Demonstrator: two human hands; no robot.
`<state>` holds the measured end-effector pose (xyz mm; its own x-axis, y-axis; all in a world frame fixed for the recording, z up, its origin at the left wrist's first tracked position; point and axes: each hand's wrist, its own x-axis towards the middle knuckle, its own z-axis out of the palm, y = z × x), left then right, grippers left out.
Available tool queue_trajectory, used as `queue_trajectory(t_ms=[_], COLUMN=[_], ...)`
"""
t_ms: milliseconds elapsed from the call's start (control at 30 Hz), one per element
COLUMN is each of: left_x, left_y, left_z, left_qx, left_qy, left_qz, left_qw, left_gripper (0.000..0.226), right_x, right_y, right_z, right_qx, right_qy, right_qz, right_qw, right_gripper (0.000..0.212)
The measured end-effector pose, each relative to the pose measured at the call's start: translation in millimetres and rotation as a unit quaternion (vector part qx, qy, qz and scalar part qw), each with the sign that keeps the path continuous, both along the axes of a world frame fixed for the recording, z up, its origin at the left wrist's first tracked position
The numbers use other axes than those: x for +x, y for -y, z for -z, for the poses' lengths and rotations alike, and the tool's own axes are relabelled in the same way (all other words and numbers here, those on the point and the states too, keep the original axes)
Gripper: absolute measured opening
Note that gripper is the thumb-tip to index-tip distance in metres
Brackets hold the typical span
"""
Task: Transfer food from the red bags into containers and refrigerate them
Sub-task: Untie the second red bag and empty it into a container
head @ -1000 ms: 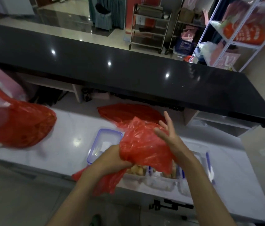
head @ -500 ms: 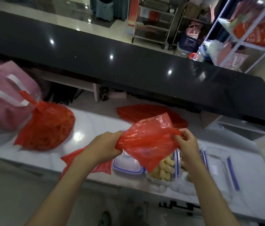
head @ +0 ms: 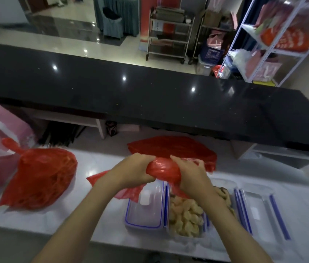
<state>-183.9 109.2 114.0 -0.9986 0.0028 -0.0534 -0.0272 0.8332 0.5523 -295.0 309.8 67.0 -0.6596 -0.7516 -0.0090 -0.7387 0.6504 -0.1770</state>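
Crumpled empty red plastic bag (head: 162,168): gripped w/ left hand (head: 137,170) & right hand (head: 191,176), both curled tight round it, above white tabletop (head: 96,211). Clear rectangular plastic container (head: 186,223) of pale fried food pcs directly below; blue-rimmed clear lid (head: 146,213) touching its left side. Full knotted red plastic bag (head: 39,177) lies well apart, far left.

Two bare forearms, sleeveless, no rings or watch.

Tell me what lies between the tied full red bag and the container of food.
In the head view, a lidded container and a flat red bag under the left forearm lie between tied bag and food container.
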Motion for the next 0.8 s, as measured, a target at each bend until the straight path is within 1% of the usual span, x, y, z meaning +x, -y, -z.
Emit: queue_trajectory(t_ms=[33, 67, 100, 167, 200, 267, 300, 367, 433, 533, 567, 600, 700, 767, 800], left_x=[-6, -13, -19, -32, -38, -50, -56, -67, -76, -86, -89, -92, -103, -110, -113], left_y=[1, 1, 1, -1, -1, 1, 2, 5, 7, 13, 15, 17, 20, 26, 30], left_z=[2, 6, 8, 13, 16, 25, 29, 41, 53, 70, 75, 82, 101, 117, 125], left_qx=[-0.024, -0.052, -0.080, -0.115, -0.117, -0.122, -0.135, -0.168, -0.190, -0.215, -0.222, -0.229, -0.257, -0.311, -0.328], left_qy=[0.006, 0.010, 0.011, 0.010, 0.014, 0.034, 0.042, 0.050, 0.054, 0.051, 0.047, 0.043, 0.021, 0.014, 0.010], left_qz=[0.009, 0.017, 0.025, 0.034, 0.034, 0.031, 0.031, 0.033, 0.029, 0.026, 0.030, 0.034, 0.034, 0.020, -0.002], left_qw=[1.000, 0.998, 0.996, 0.993, 0.993, 0.991, 0.989, 0.984, 0.980, 0.975, 0.973, 0.972, 0.966, 0.950, 0.945], left_gripper=[0.020, 0.019, 0.020, 0.022, 0.024, 0.023, 0.022, 0.022, 0.016, 0.009, 0.009, 0.010, 0.023, 0.041, 0.049], right_x=[-11, -20, -29, -45, -52, -63, -68, -80, -91, -111, -118, -125, -147, -162, -168], right_y=[-7, -13, -18, -28, -32, -39, -43, -55, -68, -86, -91, -96, -104, -109, -111], right_z=[1, 3, 6, 15, 19, 20, 20, 24, 29, 40, 45, 50, 67, 81, 86], right_qx=[-0.002, 0.000, -0.003, -0.028, -0.053, -0.101, -0.106, -0.082, -0.054, 0.005, 0.023, 0.036, 0.054, 0.060, 0.056], right_qy=[-0.026, -0.041, -0.042, -0.020, 0.010, 0.089, 0.110, 0.104, 0.102, 0.088, 0.075, 0.061, 0.032, 0.034, 0.043], right_qz=[0.002, 0.008, 0.015, 0.023, 0.026, 0.035, 0.040, 0.039, 0.030, 0.008, 0.005, 0.003, 0.008, 0.027, 0.040], right_qw=[1.000, 0.999, 0.999, 0.999, 0.998, 0.990, 0.987, 0.990, 0.993, 0.996, 0.997, 0.997, 0.998, 0.997, 0.997], right_gripper=[0.052, 0.034, 0.026, 0.029, 0.032, 0.024, 0.021, 0.025, 0.031, 0.052, 0.052, 0.047, 0.038, 0.033, 0.030])
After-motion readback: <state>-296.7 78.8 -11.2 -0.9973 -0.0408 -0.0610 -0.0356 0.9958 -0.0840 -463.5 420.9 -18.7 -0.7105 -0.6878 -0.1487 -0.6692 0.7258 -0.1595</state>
